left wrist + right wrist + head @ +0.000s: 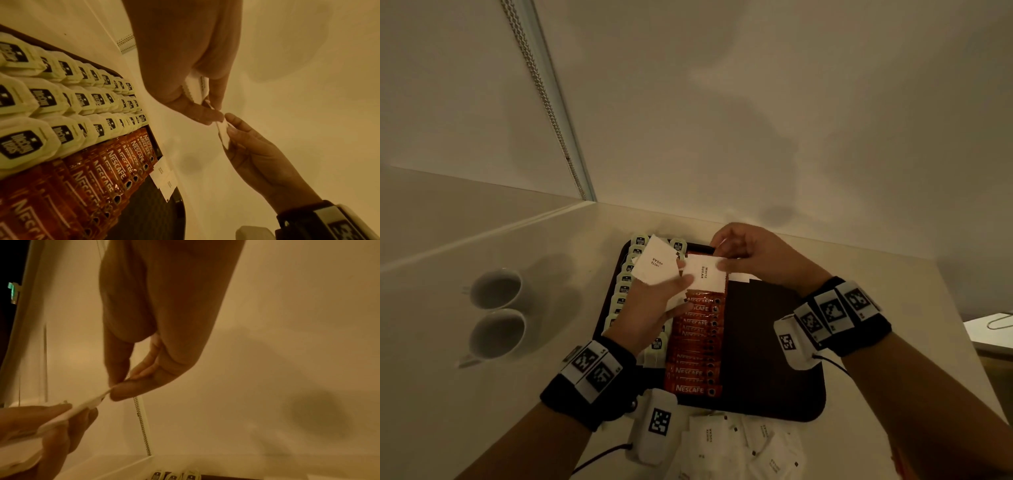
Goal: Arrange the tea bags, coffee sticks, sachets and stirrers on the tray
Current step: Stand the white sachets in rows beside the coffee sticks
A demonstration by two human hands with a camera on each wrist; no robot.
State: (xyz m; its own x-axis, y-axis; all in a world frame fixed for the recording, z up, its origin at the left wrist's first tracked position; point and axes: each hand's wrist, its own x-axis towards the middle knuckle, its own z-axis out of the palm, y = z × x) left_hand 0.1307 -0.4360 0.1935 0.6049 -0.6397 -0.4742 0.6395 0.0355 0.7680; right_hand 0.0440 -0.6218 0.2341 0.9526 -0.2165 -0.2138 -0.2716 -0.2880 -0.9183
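A dark tray point(763, 342) holds rows of pale tea bags point(624, 289) on its left and red Nescafe coffee sticks point(697, 346) down its middle. Two white sugar sachets point(164, 178) lie at the tray's far edge. Above the tray, my left hand point(671, 284) grips a small fan of white sugar sachets point(655, 265). My right hand point(726, 257) pinches the edge of one sachet point(705, 274) between thumb and forefinger. That sachet's other end lies by the left thumb. The right wrist view shows the same pinch point(111, 389) on that sachet point(86, 405).
Several loose white sachets point(739, 445) lie on the counter just in front of the tray. Two white cups point(498, 308) stand to the left. The tray's right half is bare dark surface. Walls close the counter at the back and left.
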